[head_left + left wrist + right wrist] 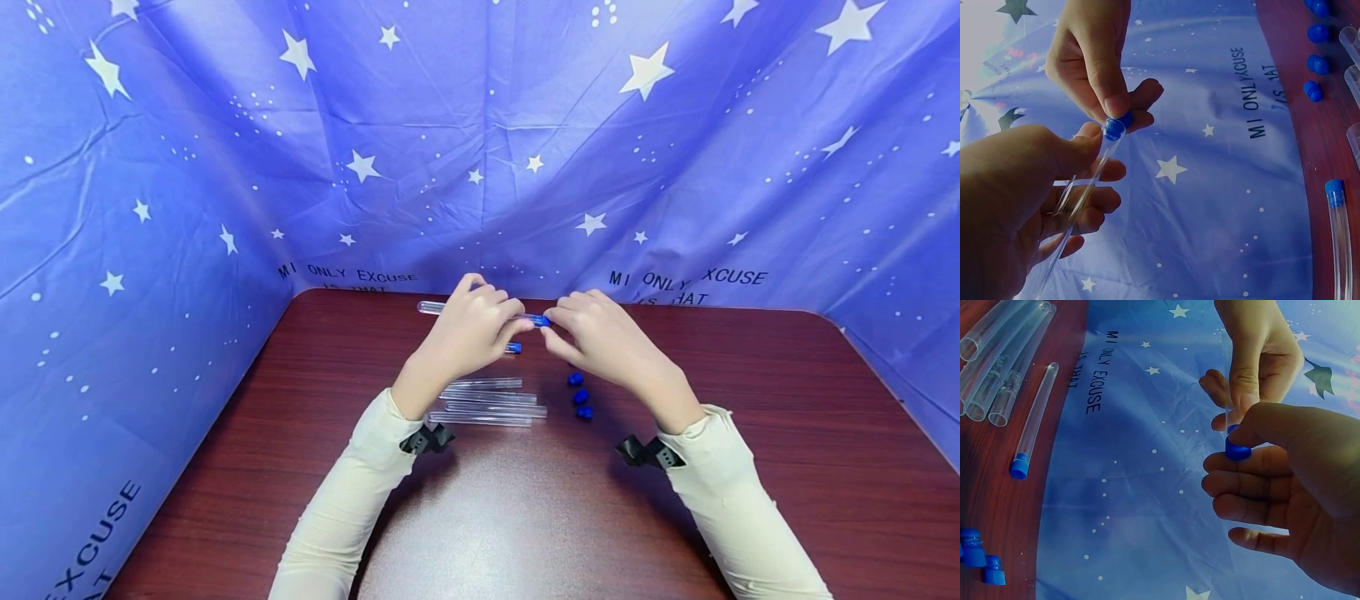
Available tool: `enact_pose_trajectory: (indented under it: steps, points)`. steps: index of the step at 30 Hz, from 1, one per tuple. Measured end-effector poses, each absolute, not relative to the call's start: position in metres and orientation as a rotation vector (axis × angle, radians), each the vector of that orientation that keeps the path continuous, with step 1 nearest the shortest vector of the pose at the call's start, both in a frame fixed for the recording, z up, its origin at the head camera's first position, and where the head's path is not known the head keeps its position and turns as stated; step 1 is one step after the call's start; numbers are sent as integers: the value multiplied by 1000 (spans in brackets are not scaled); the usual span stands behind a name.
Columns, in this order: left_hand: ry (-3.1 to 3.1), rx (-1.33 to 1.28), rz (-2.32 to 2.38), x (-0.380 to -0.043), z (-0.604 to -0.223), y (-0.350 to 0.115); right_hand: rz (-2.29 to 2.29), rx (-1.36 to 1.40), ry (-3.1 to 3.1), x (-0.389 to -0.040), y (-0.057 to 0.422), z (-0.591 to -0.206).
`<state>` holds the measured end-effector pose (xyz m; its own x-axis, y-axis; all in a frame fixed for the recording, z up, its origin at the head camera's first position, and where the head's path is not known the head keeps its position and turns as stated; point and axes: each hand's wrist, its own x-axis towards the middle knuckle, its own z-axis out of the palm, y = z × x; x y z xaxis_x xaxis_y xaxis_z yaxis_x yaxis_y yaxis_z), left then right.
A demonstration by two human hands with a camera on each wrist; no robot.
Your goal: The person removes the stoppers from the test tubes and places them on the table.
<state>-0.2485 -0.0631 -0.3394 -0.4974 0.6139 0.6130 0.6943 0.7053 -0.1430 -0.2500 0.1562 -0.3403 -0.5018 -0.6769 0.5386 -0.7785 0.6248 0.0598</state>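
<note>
Above the far part of the table, my left hand (476,327) holds a clear test tube (1092,181) between thumb and fingers. Its rounded end (431,307) sticks out to the left of that hand. My right hand (603,340) pinches a blue cap (1238,450) between thumb and index finger at the tube's mouth. In the left wrist view the cap's ribbed lower part sits inside the clear rim. The other fingers of the right hand extend loosely below the cap in the right wrist view.
A capped test tube (1037,415) lies on the reddish-brown table (750,500), partly hidden by my left hand in the head view. Nearer me are several uncapped tubes (491,398), and to their right several loose blue caps (581,397). A starry blue cloth (487,150) hangs around the table.
</note>
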Motion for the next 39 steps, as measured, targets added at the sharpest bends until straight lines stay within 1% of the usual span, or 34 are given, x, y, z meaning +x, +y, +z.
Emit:
enact_pose_trajectory:
  steps: [27, 39]
  points:
    - [-2123, -1079, -139, -246, -334, -64, 330, 1234, -2382, -249, 156, -335]
    - [-2118, -1057, -106, -246, -337, -61, 289, 1290, -2295, -251, 158, -336]
